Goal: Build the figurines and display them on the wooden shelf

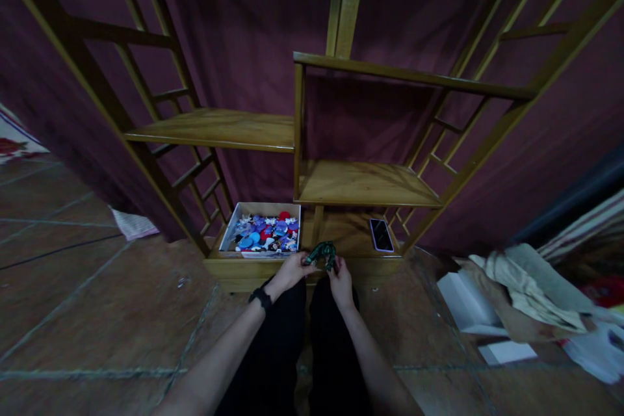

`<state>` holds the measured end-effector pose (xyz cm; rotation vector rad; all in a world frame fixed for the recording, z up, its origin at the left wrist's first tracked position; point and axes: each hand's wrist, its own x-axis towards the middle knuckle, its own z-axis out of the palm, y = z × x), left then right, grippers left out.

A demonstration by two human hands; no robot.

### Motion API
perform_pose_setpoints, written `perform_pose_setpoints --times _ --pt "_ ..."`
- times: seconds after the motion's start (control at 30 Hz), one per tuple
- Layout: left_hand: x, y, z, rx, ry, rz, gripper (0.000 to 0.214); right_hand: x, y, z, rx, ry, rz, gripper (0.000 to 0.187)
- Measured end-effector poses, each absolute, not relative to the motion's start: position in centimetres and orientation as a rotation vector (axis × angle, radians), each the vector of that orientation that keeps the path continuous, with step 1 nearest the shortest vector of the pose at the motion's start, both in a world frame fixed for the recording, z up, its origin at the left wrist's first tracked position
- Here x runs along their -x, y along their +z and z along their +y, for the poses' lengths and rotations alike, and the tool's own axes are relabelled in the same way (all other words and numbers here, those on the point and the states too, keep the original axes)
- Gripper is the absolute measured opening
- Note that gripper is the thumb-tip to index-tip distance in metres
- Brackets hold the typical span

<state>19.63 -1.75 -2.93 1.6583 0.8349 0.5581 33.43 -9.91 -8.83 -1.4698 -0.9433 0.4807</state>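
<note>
Above my knees, a dark green patterned band (pixel 322 252), perhaps of cloth, is held bent in an arch. The fingers of my left hand (pixel 291 271) pinch its left end. Its right end is gripped by my right hand (pixel 340 278). Just behind my left hand, on the bottom board of a wooden shelf unit, stands a white open box (pixel 223 244) full of small blue, purple, red and white pieces. I cannot make out the exact kind of band or pieces.
A phone (pixel 381 235) lies on the bottom board at the right. Wooden shelves (pixel 368 183) rise above it, with dark reddish cloth behind. White boxes (pixel 470 304), pale cloth (pixel 531 289) and a plastic bag (pixel 597 348) lie on the tiled floor at the right.
</note>
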Motion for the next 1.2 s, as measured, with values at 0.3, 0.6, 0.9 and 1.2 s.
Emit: perform_pose_setpoints --times 0.3,0.6,0.9,1.2 --pt "-19.5 -3.0 -1.4 -1.476 0.414 0.773 0.031 -32.9 -8.9 -10.0 1.698 0.298 -1.067 0.023" --pt "-19.5 -3.4 -0.8 -1.383 0.449 0.787 0.032 -33.1 -8.6 -10.4 1.595 0.330 -1.022 0.030" --pt "-19.7 -4.3 -0.6 -1.304 0.478 0.784 0.033 -33.1 -9.2 -10.6 1.487 0.433 -0.898 0.031" --pt "-19.9 -4.3 -0.7 -1.299 0.492 0.827 0.033 -33.2 -9.7 -10.5 1.442 0.474 -0.850 0.034"
